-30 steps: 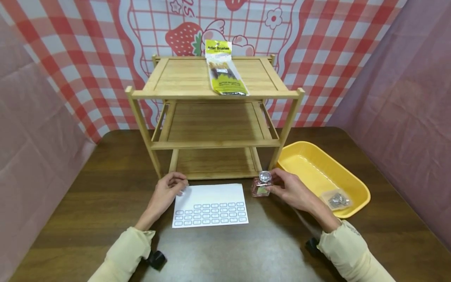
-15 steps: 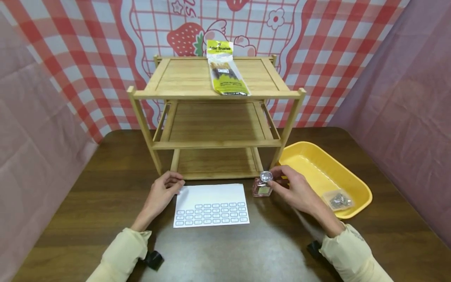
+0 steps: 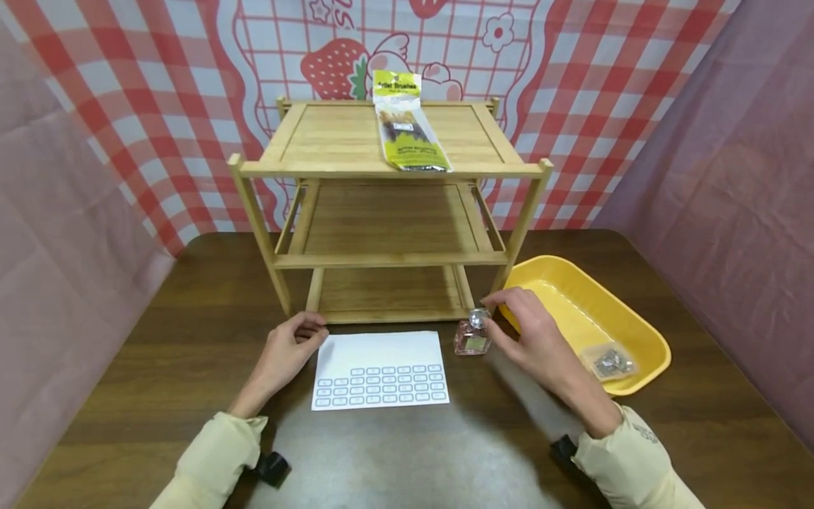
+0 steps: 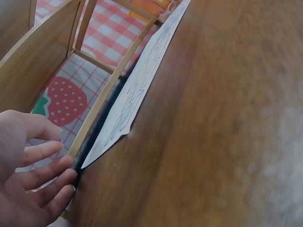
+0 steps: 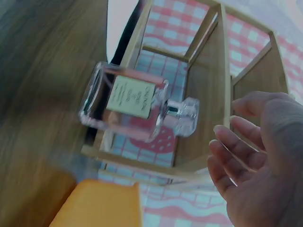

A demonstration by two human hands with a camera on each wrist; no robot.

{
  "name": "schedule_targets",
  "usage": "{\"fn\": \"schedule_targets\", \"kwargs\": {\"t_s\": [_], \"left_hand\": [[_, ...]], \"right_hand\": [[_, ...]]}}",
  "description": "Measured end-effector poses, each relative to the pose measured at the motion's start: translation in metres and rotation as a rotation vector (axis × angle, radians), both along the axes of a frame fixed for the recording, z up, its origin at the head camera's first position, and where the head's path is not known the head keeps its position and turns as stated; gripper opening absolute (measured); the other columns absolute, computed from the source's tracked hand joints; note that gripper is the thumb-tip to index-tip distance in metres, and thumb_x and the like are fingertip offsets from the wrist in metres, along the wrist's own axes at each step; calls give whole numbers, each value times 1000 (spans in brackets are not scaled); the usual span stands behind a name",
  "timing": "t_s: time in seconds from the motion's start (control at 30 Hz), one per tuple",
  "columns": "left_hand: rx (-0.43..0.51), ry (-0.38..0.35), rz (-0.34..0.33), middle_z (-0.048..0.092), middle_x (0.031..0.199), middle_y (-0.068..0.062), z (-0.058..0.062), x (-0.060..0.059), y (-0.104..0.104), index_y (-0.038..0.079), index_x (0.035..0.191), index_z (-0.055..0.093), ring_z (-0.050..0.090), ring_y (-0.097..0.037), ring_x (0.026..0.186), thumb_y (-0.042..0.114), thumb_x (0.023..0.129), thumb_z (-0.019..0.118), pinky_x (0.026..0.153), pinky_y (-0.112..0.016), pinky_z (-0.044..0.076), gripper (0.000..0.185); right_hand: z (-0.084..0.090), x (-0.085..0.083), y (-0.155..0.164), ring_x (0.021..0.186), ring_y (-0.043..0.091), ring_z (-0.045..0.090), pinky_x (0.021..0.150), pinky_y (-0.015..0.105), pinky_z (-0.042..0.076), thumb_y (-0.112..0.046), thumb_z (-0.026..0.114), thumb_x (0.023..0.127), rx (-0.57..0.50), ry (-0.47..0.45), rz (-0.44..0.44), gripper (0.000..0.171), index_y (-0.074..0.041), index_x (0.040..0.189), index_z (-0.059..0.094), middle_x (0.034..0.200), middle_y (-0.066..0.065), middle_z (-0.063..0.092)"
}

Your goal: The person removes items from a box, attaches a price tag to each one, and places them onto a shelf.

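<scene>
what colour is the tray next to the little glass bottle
Yellow: the tray beside the bottle shows best in the head view.

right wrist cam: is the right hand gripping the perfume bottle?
No, the right hand is open beside the bottle, with a clear gap to its cap.

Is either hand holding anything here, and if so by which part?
Nothing is held. The right hand is open beside the perfume bottle, fingers apart from its cap. The left hand rests by the label sheet, gripping nothing.
</scene>
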State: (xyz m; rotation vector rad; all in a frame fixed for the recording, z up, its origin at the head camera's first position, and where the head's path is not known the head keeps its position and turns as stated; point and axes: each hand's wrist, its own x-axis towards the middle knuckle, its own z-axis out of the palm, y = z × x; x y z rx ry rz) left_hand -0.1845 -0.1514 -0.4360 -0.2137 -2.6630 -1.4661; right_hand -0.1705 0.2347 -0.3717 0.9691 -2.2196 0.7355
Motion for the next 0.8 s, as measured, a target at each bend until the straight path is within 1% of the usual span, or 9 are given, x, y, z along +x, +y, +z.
{"fn": "schedule_targets", "kwargs": {"t_s": [0.07,0.17,0.3,0.43,0.53,0.67,0.8], "left_hand": [[-16,20,-9,70,106,-15,-1,0,-1,-4,115,68,66,-29,100,4,97,68,88,-44,55,20],[-47,53,-22,70,108,-16,-3,0,-2,-5,114,69,66,-31,100,2,94,70,88,-46,55,21],[-112,80,-38,69,110,-18,-6,0,-2,-5,111,71,65,-32,99,1,91,73,87,-48,55,21],[-182,76,-46,68,112,-19,-6,-1,-3,-5,111,72,64,-33,99,3,91,74,87,-50,54,22],[-222,62,-48,68,111,-19,-5,0,-2,-5,112,73,64,-33,99,5,92,75,86,-51,54,23],[-259,43,-49,67,111,-20,-5,0,-2,-5,113,73,62,-34,98,7,92,75,85,-52,52,25],[-276,30,-46,65,114,-21,-5,0,-2,-4,115,73,60,-35,100,8,91,76,85,-53,50,26]], "right_hand": [[1,1,-5,95,29,61,84,37,48,4,80,79,26,26,24,33,4,109,66,103,13,67],[0,3,-14,94,27,62,80,39,53,-1,81,79,79,37,44,34,3,109,66,103,11,67],[-5,5,-27,90,24,62,75,40,55,-6,83,80,197,38,51,33,0,109,67,101,8,67],[-11,8,-42,93,26,62,79,41,55,-13,84,84,357,46,26,30,-3,107,69,102,8,67],[-13,9,-52,97,28,63,84,41,55,-15,84,85,447,62,13,29,-3,107,70,104,9,68],[-17,8,-65,95,28,63,83,40,56,-12,83,85,493,50,1,29,-1,107,69,101,10,66],[-24,5,-75,89,29,62,79,40,56,-9,82,85,490,-10,-42,28,1,105,67,98,12,63]]}}
